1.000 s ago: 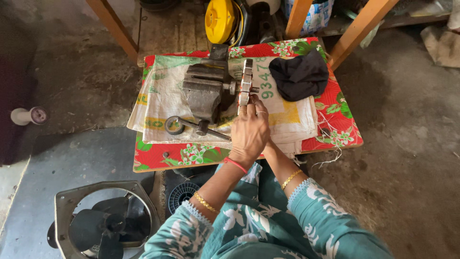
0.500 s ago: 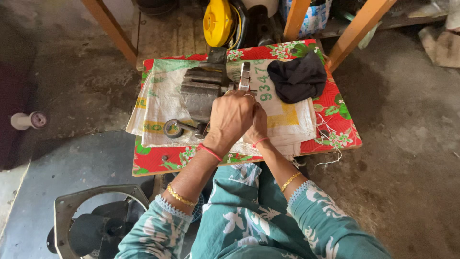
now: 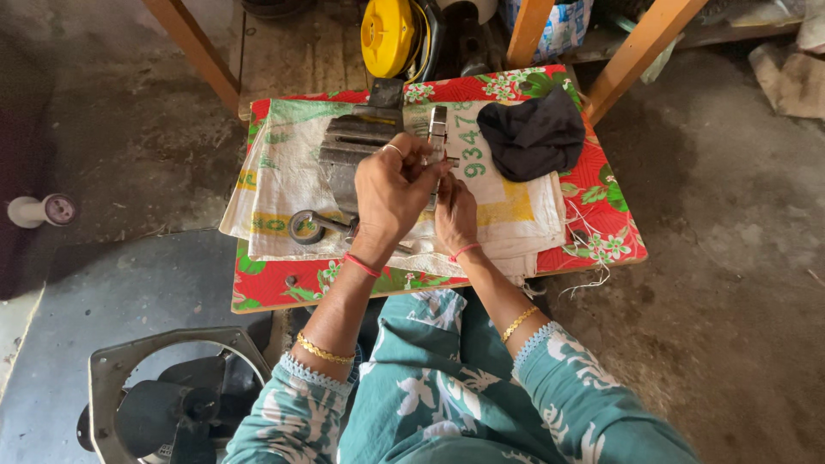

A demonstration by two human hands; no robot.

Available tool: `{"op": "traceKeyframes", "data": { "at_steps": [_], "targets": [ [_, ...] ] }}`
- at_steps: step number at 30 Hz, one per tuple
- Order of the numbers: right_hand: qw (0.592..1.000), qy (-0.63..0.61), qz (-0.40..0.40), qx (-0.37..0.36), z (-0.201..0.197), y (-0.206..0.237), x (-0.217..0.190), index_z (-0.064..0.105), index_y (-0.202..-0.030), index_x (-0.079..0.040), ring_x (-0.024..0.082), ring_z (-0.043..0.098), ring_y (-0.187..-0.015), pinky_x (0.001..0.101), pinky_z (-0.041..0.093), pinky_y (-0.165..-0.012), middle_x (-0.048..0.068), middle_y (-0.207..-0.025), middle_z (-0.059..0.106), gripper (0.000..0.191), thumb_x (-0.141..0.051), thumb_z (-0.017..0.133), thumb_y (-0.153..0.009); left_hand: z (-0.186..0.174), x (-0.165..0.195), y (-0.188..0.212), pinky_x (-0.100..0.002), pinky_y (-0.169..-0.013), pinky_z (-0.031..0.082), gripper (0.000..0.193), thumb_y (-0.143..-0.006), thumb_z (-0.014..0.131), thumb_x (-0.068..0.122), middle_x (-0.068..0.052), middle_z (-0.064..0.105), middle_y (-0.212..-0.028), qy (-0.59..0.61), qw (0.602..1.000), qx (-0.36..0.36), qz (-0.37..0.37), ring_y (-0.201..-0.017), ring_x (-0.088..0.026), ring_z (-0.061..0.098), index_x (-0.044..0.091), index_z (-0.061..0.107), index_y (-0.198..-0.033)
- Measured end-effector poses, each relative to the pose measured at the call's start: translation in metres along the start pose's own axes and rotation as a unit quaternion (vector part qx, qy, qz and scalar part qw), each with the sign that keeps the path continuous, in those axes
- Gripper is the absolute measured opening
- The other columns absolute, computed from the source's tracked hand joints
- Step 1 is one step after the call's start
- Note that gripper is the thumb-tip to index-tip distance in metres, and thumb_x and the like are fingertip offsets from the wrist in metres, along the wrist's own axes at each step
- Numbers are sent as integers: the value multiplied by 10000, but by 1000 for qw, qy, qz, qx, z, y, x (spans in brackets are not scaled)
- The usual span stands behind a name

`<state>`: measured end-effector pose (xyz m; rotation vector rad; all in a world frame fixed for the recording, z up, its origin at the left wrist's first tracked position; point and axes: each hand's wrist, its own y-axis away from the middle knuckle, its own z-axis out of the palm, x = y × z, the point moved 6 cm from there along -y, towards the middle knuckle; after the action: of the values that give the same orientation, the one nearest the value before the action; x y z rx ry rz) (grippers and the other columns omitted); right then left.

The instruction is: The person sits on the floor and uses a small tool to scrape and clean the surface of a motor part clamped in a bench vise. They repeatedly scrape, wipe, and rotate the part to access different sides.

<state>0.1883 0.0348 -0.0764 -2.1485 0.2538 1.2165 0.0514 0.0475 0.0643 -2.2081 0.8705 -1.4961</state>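
Observation:
A small grey bench vise sits on a white woven sack spread over a low table with a red floral cloth. My left hand is over the vise's right side, its fingers pinched on a flat metal piece that stands upright by the jaws. My right hand is just beside and below it, fingers curled at the same piece. Which hand carries the piece's weight I cannot tell. The vise handle with its ring lies at the front left.
A black cloth lies at the table's back right. A yellow reel and wooden legs stand behind. A metal fan housing is on the floor at lower left, a white spool at far left.
My left hand has come up from beside my lap and now covers the vise's right side, joining my right hand at the metal piece. My right hand has barely shifted.

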Motion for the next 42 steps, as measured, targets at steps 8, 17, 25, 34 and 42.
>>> {"op": "traceKeyframes", "data": {
  "at_steps": [8,17,25,34,42],
  "targets": [
    [1000,5,-17,11,2,1,1,580,-937,-21,437,602,-799,501,454,-705,248,-862,620,450,-349,330,-1118,-10,-22,4,-272,-589,553,123,-904,783,137,-97,750,-775,73,997,6,4,-658,-154,744,22,741,-915],
    [1000,-1,-22,9,1,1,2,596,-966,-16,430,603,-764,489,452,-688,242,-842,619,501,-407,327,-1126,-1,-39,24,-429,-595,494,105,-891,736,145,-137,663,-724,-80,992,92,7,-642,-324,653,74,696,-824],
    [979,-143,-125,81,-34,3,-31,393,-1518,-35,277,548,-1282,396,434,-1120,172,-1452,517,547,-452,367,-1165,15,-47,32,-519,-615,473,156,-877,713,145,-175,656,-741,-148,983,112,-6,-719,-417,644,75,608,-785],
    [967,-197,-148,-59,-26,-15,-49,263,-1652,-94,247,414,-1530,377,342,-1253,132,-1651,409,643,-500,350,-1161,43,-75,42,-314,-496,394,196,-970,694,112,-59,600,-591,130,973,119,-147,-548,-87,479,22,627,-809],
    [969,-210,-128,-34,-22,-12,-36,318,-1633,-90,238,449,-1490,362,362,-1240,125,-1615,459,590,-432,384,-1157,53,-82,47,-252,-489,289,217,-1011,664,93,50,502,-629,226,954,119,-157,-584,-30,380,5,604,-821]
  ]
}}
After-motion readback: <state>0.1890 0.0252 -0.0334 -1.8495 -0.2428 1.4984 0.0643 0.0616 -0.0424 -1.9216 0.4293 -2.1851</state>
